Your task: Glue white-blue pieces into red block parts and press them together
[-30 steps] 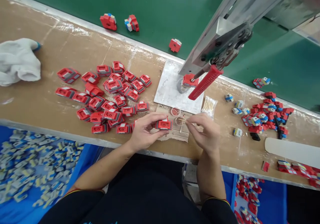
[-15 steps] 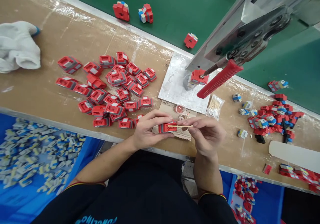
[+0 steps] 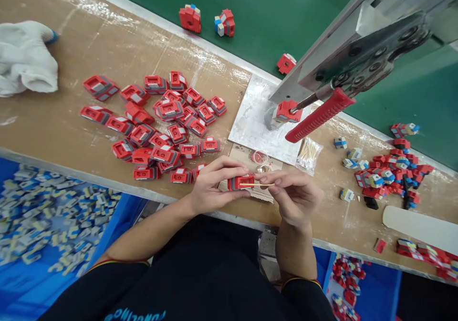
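Observation:
My left hand (image 3: 214,185) holds a small red-and-grey toy-like block (image 3: 234,183) between thumb and fingers, its hollow side facing up. My right hand (image 3: 295,192) pinches a thin wooden cotton swab (image 3: 265,184); its far end reaches into the block's recess, so the tip is hard to make out. Just beyond my fingers, a small clear cup with red contents (image 3: 258,157) and a second clear cup (image 3: 264,168) stand on a piece of cardboard (image 3: 243,154). A clear bag of cotton swabs (image 3: 309,155) lies to their right.
A hand press with a red lever (image 3: 320,116) stands on a metal plate (image 3: 246,116), over a red piece (image 3: 289,111). Many red blocks (image 3: 168,154) lie left, mixed parts (image 3: 390,173) right. Blue bins (image 3: 118,221) flank me. A green belt (image 3: 257,20) runs behind; a white glove (image 3: 28,58) lies left.
The swab has tilted slightly, its outer end lower, while both hands keep their grips. Pieces on the green belt have shifted right relative to the table. The view has moved a little.

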Available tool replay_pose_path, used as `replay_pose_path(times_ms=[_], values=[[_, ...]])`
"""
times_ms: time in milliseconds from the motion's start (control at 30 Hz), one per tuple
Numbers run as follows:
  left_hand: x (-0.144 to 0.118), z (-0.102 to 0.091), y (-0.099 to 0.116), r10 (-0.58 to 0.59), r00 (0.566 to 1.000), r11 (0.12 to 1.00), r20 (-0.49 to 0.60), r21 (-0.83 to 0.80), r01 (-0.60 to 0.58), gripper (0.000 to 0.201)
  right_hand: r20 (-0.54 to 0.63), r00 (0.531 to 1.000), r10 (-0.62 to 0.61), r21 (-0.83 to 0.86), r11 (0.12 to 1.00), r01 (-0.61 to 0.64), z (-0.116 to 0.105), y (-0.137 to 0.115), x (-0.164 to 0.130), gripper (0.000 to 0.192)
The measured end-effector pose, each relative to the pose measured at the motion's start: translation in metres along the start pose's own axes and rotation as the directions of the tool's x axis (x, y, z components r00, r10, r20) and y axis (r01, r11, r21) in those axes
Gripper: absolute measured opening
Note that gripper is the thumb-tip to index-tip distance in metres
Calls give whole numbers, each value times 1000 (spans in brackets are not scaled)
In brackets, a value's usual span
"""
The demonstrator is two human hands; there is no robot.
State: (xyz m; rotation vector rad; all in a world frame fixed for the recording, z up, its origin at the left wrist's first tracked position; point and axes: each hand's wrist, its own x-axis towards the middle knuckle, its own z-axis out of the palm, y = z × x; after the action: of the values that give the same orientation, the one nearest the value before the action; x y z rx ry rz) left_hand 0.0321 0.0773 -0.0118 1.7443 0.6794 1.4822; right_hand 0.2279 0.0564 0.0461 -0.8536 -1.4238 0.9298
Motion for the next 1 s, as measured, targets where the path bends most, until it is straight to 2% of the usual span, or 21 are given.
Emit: replay_pose_path(times_ms=[233,600,700,767,833,900,1000], values=[[1,0,0,3,1000,1000,-5,6,-3,50,18,999,-34,-65,997,35,-3,-2,-1,21],[3,-4,6,-19,1000,992,4,128,18,31,3,996,-93,-233,968,91,-15,-3,-6,29],[4,-5,5,-17,1000,992,4,123,16,30,-91,980,-176,-279,949,144,-27,-6,-5,25],[3,-4,4,-13,1000,995,1,96,13,32,-141,958,-248,-371,911,181,-37,-7,-2,24],[2,-3,3,-21,1000,998,-3,64,21,38,-69,970,-231,-504,848,166,-45,-6,1,24],[1,-1,2,-62,998,998,-13,11,62,49,90,988,-124,-618,771,153,-47,-2,3,23],[-2,2,0,-151,988,981,-36,-129,146,59,291,956,-28,-686,691,229,-44,7,6,19]])
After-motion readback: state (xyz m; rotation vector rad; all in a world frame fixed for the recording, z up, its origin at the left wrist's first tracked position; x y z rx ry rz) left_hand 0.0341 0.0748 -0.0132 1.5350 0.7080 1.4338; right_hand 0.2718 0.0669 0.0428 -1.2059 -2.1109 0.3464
